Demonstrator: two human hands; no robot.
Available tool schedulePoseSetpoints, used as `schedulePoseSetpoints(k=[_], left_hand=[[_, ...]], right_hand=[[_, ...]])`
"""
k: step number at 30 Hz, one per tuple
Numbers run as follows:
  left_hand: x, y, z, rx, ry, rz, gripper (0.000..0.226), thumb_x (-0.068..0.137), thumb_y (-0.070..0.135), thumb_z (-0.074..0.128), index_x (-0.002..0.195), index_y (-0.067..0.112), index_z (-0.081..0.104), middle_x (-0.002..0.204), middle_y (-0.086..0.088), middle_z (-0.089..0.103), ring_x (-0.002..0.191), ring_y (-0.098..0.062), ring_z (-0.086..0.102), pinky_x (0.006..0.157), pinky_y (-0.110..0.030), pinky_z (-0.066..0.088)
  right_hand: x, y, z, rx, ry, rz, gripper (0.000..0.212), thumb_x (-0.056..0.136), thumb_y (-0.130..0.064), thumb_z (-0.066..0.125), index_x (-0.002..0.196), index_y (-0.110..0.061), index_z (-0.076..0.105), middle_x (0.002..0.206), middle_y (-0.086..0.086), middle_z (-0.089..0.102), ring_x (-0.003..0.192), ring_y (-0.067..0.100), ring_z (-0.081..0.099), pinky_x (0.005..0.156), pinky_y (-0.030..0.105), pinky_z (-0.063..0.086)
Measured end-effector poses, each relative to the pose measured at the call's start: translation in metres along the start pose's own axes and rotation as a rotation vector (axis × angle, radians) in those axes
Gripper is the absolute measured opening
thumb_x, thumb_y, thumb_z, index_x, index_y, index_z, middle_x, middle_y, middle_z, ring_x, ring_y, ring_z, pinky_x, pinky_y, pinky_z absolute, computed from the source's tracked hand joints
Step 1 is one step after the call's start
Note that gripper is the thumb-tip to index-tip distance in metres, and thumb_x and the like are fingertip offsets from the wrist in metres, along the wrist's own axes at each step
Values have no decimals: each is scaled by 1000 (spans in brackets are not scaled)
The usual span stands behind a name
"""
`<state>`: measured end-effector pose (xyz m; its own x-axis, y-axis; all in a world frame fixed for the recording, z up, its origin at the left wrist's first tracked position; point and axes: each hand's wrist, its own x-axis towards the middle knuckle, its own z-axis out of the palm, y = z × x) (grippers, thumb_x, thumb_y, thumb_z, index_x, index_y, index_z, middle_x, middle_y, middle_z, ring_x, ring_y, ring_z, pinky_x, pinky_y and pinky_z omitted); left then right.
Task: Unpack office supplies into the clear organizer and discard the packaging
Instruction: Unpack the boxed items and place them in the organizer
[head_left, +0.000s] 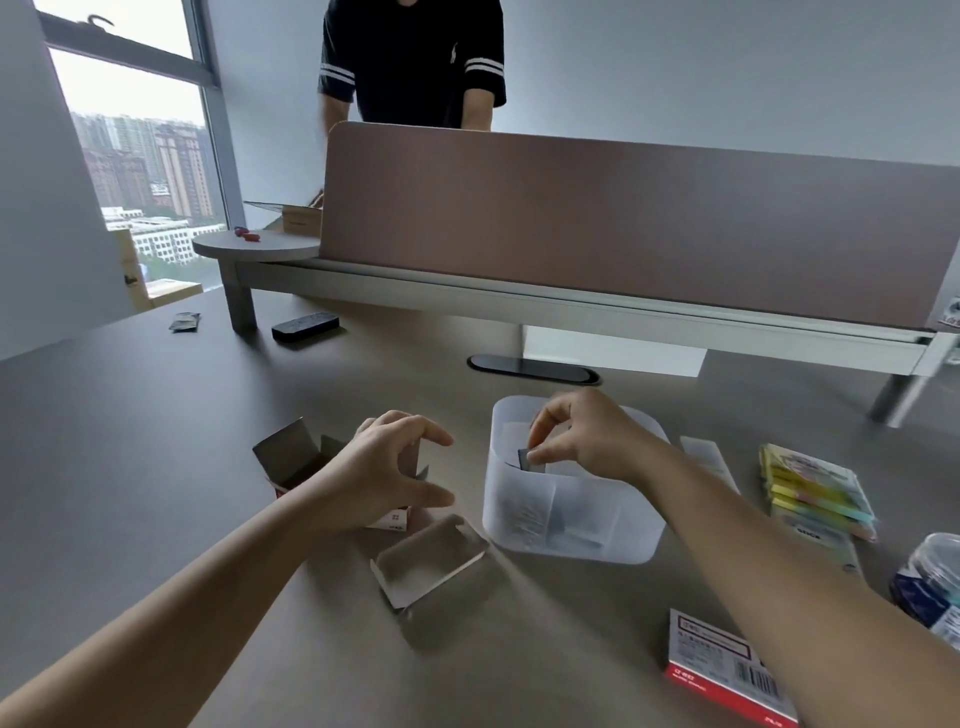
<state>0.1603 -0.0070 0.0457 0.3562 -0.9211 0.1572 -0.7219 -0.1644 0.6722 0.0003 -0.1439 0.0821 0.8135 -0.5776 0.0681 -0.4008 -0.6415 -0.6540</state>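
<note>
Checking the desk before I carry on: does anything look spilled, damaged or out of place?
Nothing spilled or broken. An empty opened box lies beside the organizer, and a crumpled wrapper sits at the desk's far left; both look like packaging not yet discarded.

An office: a grey desk (156, 415) is stretching out under the fingers (545, 415), with a brown privacy divider (623, 228) standing beyond the fingertips and a cable port (532, 366) lying just past them. A tall window (140, 156) far left of the fingers is showing city high-rises. Sticky notes (815, 488) are lying right of the fingers
</note>
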Motion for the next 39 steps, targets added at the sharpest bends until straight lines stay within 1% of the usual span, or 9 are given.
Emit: schedulePoseSetpoints(k=[6, 11, 14, 19, 22, 25, 30, 35, 39], left_hand=[[10, 9, 10, -51, 37, 50, 48, 68, 20, 75, 111, 25, 55, 109, 8, 43, 111, -11, 38, 89, -24, 33], [16, 14, 27, -153, -19, 82, 66, 69, 18, 75, 126, 27, 44, 127, 5, 43, 114, -6, 38, 92, -19, 31], [20, 15, 33, -187, -4, 95, 67, 69, 17, 75, 127, 28, 43, 132, 2, 43, 118, -10, 40, 92, -19, 32], [23, 14, 35, -184, -18, 126, 61, 69, 18, 74, 123, 28, 48, 131, 3, 43, 116, -8, 40, 94, -19, 32], [23, 15, 36, -196, -23, 136, 60, 69, 18, 74, 122, 27, 49, 129, 4, 43, 115, -9, 41, 93, -19, 33], [22, 15, 37, -206, -17, 134, 59, 69, 17, 74, 121, 27, 50, 124, 6, 43, 111, -7, 41, 93, -21, 34], [19, 15, 35, -212, -8, 135, 59, 69, 15, 74, 121, 28, 49, 117, 11, 42, 109, -5, 40, 91, -21, 33], [20, 11, 35, -178, -11, 155, 59, 67, 20, 76, 112, 41, 44, 116, 14, 42, 112, -6, 39, 92, -20, 33], [21, 6, 36, -151, -15, 141, 67, 66, 22, 77, 122, 39, 44, 117, 16, 42, 122, -9, 38, 103, -28, 34]], right_hand=[[-4, -1, 2, 40, 10, -64, 21, 72, -1, 69, 61, -17, 61, 66, -8, 60, 67, 5, 56, 67, 15, 45], [-3, -1, 1, 98, -8, -63, 26, 73, 6, 65, 60, -16, 60, 63, -7, 60, 60, 1, 57, 59, 5, 46], [-3, 0, 0, 153, -10, -58, 26, 75, 8, 62, 64, -16, 58, 66, -3, 60, 62, 4, 58, 64, 10, 49], [-8, 2, -16, 372, 197, -78, 23, 76, 9, 60, 70, -12, 57, 69, 1, 58, 55, -3, 59, 56, 5, 47], [-14, 5, -27, 302, 301, -83, 22, 76, 6, 63, 70, -14, 57, 69, 1, 59, 62, 7, 58, 57, 5, 49], [-19, 9, -28, 104, 213, -64, 19, 76, 0, 66, 71, -17, 59, 69, -4, 60, 65, 7, 57, 59, 5, 48], [-16, 8, -18, -46, 130, -37, 8, 77, -13, 68, 82, -18, 66, 74, -13, 57, 72, 6, 55, 70, 20, 43], [-2, -5, -4, -133, -9, -55, 13, 77, -19, 67, 89, -15, 70, 112, 1, 55, 102, 13, 47, 87, 26, 35], [6, -11, 6, -274, 12, -53, 17, 77, -23, 68, 89, -13, 73, 121, 2, 56, 111, 20, 48, 93, 35, 38]])
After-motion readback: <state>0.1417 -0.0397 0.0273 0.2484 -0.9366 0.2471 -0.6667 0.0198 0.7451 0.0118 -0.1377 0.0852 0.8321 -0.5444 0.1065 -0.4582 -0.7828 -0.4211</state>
